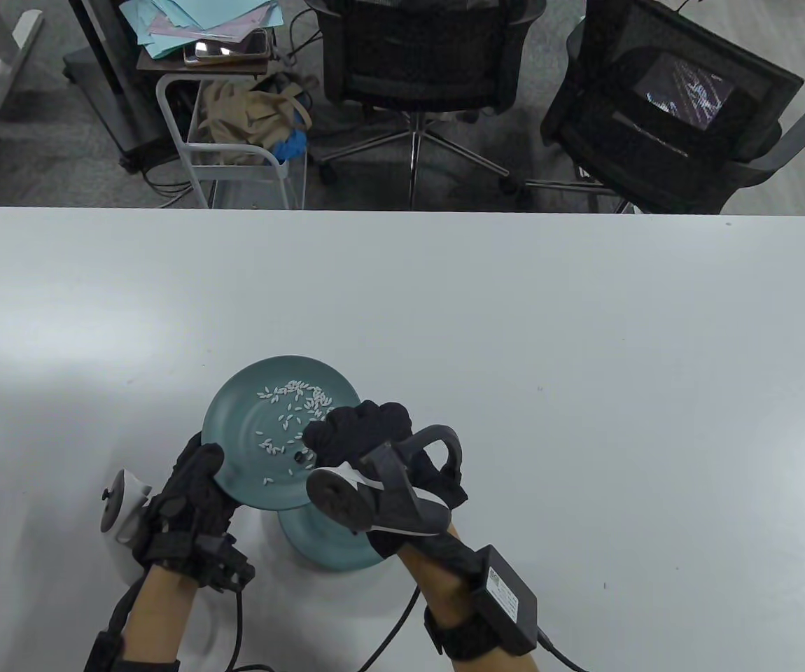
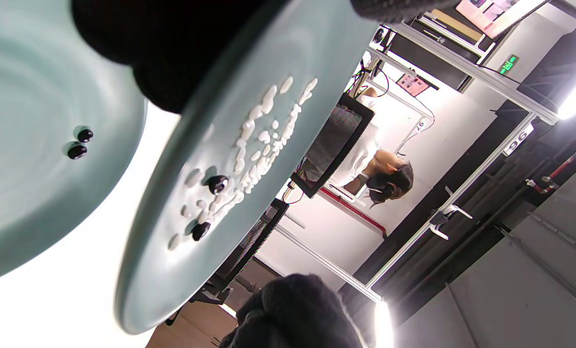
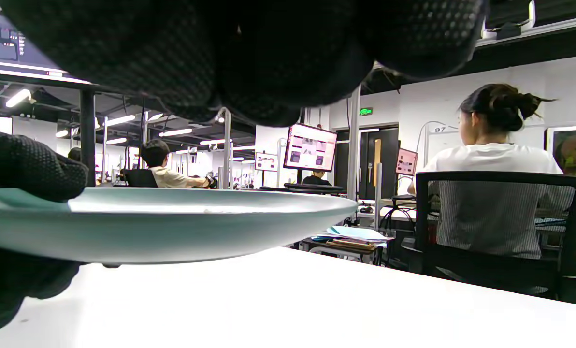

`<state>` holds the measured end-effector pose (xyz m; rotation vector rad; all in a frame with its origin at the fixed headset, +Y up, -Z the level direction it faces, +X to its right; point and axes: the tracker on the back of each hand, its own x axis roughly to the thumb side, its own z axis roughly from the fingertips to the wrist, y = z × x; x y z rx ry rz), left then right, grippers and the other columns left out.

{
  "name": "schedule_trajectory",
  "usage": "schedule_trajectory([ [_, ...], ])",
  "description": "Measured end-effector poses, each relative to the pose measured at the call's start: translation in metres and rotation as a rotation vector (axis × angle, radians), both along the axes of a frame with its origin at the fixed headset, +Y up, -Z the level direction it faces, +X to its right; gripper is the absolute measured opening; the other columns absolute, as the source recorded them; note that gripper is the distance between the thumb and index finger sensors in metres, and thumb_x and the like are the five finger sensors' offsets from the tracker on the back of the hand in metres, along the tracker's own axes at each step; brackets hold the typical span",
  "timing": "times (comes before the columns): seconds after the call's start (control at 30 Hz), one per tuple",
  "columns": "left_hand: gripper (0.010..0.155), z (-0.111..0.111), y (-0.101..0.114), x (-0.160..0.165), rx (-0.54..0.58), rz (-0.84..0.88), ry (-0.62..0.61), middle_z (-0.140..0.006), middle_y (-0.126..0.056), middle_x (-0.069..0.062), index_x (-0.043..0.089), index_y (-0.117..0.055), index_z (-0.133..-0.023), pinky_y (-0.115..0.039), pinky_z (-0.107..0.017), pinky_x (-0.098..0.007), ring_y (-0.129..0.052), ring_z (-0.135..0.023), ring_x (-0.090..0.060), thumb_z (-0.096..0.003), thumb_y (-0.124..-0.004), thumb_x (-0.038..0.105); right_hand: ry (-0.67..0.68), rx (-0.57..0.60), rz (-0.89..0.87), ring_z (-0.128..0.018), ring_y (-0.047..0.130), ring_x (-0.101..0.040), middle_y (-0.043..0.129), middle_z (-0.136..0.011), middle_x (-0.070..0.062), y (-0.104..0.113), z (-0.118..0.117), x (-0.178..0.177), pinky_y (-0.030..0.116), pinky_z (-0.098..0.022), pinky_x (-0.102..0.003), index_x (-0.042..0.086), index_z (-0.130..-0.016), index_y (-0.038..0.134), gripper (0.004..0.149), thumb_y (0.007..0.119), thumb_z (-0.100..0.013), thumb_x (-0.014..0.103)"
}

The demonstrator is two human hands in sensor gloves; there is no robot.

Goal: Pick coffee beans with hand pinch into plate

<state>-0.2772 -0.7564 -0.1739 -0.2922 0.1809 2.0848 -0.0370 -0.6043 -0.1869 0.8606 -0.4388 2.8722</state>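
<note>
My left hand (image 1: 189, 490) grips the near left rim of a teal plate (image 1: 241, 420) and holds it tilted above a second teal plate (image 1: 332, 553) that rests on the table. The held plate carries many white grains (image 1: 297, 392) and a few dark coffee beans (image 2: 217, 183). The lower plate (image 2: 36, 72) holds a few coffee beans (image 2: 78, 152). My right hand (image 1: 322, 434) hovers over the held plate's right side, fingers bunched, next to a bean (image 1: 302, 458). Whether it pinches a bean is hidden. In the right wrist view the held plate (image 3: 172, 232) shows edge-on under my fingers (image 3: 268, 48).
The white table (image 1: 514, 336) stretches far and right of the plates. Two black office chairs (image 1: 409, 63) and a small cart (image 1: 234, 147) stand beyond its far edge. A black box (image 1: 511, 595) is strapped to my right forearm.
</note>
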Motion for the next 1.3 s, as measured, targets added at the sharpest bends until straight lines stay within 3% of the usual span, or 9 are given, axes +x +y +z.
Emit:
schedule_trajectory([
  [0.8, 0.06, 0.003, 0.002, -0.026, -0.004, 0.041, 0.106, -0.092, -0.069, -0.008, 0.027, -0.039, -0.102, -0.078, -0.045, -0.042, -0.087, -0.062, -0.035, -0.0502, -0.063, 0.043, -0.152, 0.019, -0.233, -0.049, 0.09, -0.022, 0.091, -0.075, -0.008, -0.025, -0.026, 0.026, 0.073, -0.048, -0.052, 0.024, -0.079, 0.08, 0.037, 0.082, -0.044, 0.035],
  [1.3, 0.06, 0.004, 0.004, -0.029, -0.002, 0.051, 0.123, -0.091, -0.069, -0.008, 0.027, -0.04, -0.102, -0.078, -0.045, -0.041, -0.087, -0.062, -0.035, -0.0502, -0.064, 0.044, -0.15, -0.025, -0.189, -0.05, 0.09, -0.022, 0.091, -0.075, -0.007, -0.038, -0.032, 0.021, 0.073, -0.048, -0.052, 0.024, -0.079, 0.08, 0.036, 0.081, -0.044, 0.035],
])
